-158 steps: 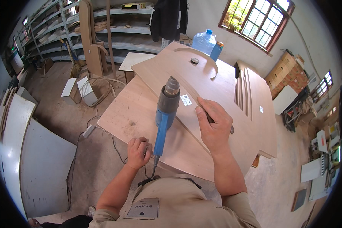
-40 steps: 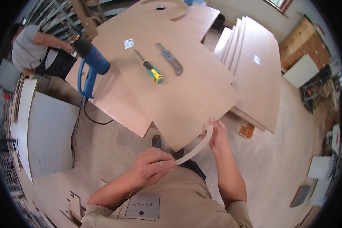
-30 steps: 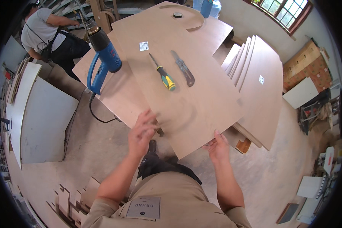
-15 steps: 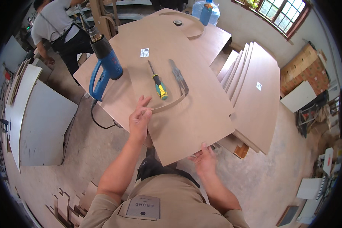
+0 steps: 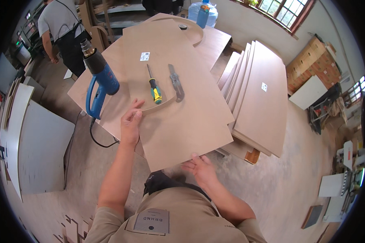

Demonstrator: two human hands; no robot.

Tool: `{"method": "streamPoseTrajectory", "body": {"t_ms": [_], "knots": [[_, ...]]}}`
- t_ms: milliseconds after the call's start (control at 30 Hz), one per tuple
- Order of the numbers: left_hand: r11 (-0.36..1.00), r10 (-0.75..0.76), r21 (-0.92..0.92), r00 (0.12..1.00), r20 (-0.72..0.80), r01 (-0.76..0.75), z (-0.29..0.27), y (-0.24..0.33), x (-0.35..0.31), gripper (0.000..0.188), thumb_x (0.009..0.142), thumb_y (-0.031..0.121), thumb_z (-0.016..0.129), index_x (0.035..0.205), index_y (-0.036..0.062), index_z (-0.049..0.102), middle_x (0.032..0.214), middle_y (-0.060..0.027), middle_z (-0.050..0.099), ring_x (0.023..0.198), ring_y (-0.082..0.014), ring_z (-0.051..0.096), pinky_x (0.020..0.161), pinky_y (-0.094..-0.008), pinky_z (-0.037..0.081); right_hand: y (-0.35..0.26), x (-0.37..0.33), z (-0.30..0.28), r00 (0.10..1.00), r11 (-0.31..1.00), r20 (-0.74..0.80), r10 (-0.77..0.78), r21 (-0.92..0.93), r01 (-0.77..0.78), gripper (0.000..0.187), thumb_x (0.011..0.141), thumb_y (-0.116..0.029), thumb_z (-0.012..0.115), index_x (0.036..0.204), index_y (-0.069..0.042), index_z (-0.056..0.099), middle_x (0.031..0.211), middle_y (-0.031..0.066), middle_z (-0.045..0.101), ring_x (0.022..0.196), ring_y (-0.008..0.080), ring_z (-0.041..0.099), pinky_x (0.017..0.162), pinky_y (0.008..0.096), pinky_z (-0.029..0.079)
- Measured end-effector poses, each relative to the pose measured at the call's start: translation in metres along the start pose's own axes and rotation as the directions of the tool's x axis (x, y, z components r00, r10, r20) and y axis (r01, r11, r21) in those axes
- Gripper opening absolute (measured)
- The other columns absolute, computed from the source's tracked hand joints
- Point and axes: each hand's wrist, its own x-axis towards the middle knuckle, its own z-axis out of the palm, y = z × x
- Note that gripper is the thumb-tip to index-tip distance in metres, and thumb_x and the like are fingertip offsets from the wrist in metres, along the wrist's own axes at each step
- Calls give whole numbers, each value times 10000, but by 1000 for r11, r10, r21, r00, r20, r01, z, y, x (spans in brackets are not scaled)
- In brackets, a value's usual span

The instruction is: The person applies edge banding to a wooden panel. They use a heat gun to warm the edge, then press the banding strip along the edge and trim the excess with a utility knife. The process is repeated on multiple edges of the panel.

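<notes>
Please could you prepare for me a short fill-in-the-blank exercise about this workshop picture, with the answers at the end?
1. The left hand holds a thin strip that looks ____ (straight/curved).
2. The right hand touches the ____ (near/far) edge of the board.
3. The screwdriver lies to the ____ (left/right) of the knife.
4. The heat gun has a ____ (blue/red) handle.

Missing words: curved; near; left; blue.

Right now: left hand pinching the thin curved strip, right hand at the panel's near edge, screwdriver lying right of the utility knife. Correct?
Not quite: the screwdriver lies left of the utility knife, per the head view. Left hand pinching the thin curved strip and right hand at the panel's near edge: both right.
</notes>
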Motion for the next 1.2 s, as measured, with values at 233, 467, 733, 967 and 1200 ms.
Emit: {"method": "streamPoseTrajectory", "body": {"t_ms": [233,467,733,967,1200], "knots": [[998,43,-44,999,4,-43,3,35,-14,125,985,183,671,968,64,704,1396,-155,608,1486,-326,350,1227,-482,209,-28,-15,-8,900,710,250,357,-699,-87,356,1060,-301,550,1271,-23,621,1182,125,704,1055,209,697,869,342,556],[992,125,-45,923,363,-116,32,84,-74,178,947,211,720,956,34,709,1091,-150,652,1039,-268,581,933,-409,461,-122,-50,-46,970,753,162,-183,-611,244,321,983,-70,629,1300,-16,630,1158,68,712,1097,165,668,889,297,542],[991,127,-107,764,633,-76,67,109,-72,162,887,169,767,946,19,774,1000,-138,667,909,-288,606,815,-417,502,-169,-42,-53,799,500,486,-354,-624,601,454,882,84,684,1323,-8,635,1329,175,646,1101,254,677,845,335,574],[995,78,-94,746,661,-21,94,87,-67,136,877,128,767,962,23,777,1003,-139,674,883,-273,611,784,-396,516,-182,-29,-87,710,450,599,-369,-553,701,355,823,117,677,1151,-5,734,1036,139,753,857,240,711,749,328,571],[995,-19,96,960,280,-8,154,68,-118,126,912,102,740,1005,17,740,970,-156,662,821,-239,619,707,-329,504,-207,12,-142,773,660,577,-263,-477,580,290,835,106,678,1100,10,745,951,115,761,843,200,722,744,301,556]]}}
